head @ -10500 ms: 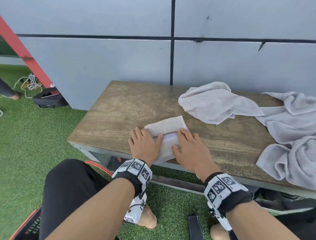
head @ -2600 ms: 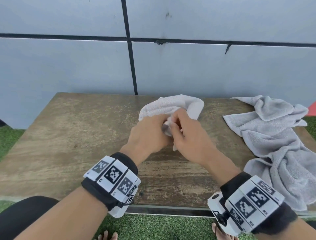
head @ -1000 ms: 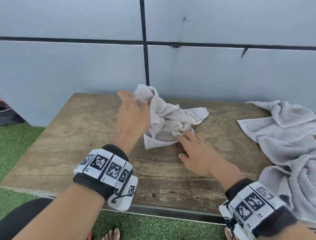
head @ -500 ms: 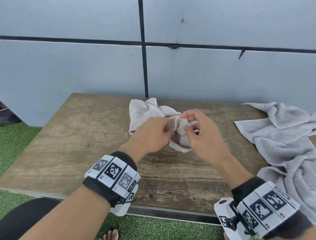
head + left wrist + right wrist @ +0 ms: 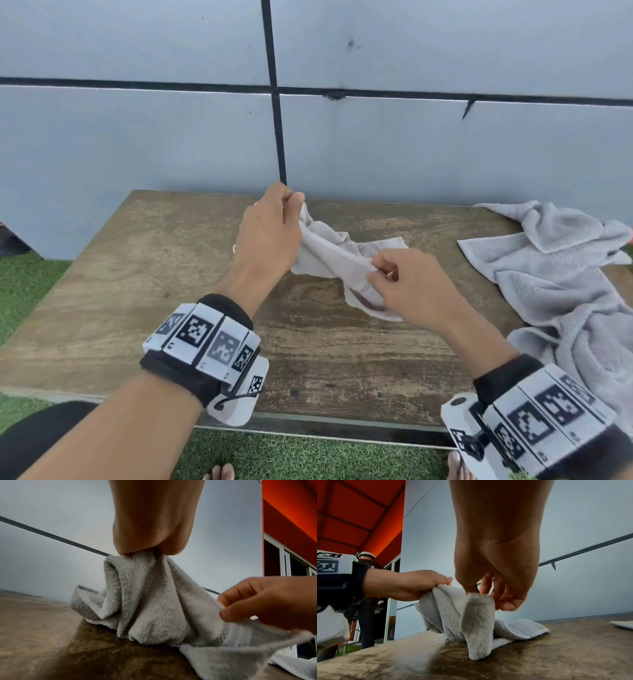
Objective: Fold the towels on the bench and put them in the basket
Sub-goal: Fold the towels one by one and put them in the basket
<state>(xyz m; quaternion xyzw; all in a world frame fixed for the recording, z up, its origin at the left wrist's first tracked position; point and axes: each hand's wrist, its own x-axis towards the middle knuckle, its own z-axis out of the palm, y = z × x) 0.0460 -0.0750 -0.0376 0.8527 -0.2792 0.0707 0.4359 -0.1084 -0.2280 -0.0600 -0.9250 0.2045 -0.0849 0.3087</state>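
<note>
A small pale grey towel (image 5: 329, 255) hangs crumpled between both hands over the middle of the wooden bench (image 5: 137, 274). My left hand (image 5: 274, 222) grips one bunched end (image 5: 145, 563) and holds it raised toward the wall. My right hand (image 5: 400, 277) pinches an edge of the same towel (image 5: 477, 609) lower down and nearer me. The towel's bottom folds and a banded hem (image 5: 522, 628) lie on the bench top. The basket is not in view.
A heap of larger grey towels (image 5: 561, 274) covers the bench's right end. A grey panelled wall (image 5: 376, 144) stands right behind the bench. Green artificial grass (image 5: 308, 455) lies below its front edge. Another person (image 5: 366, 582) stands far off to the left.
Half a second ago both hands were close together on the bunched towel. Now the left hand has lifted its end up and back, the right has moved right, and the towel stretches between them.
</note>
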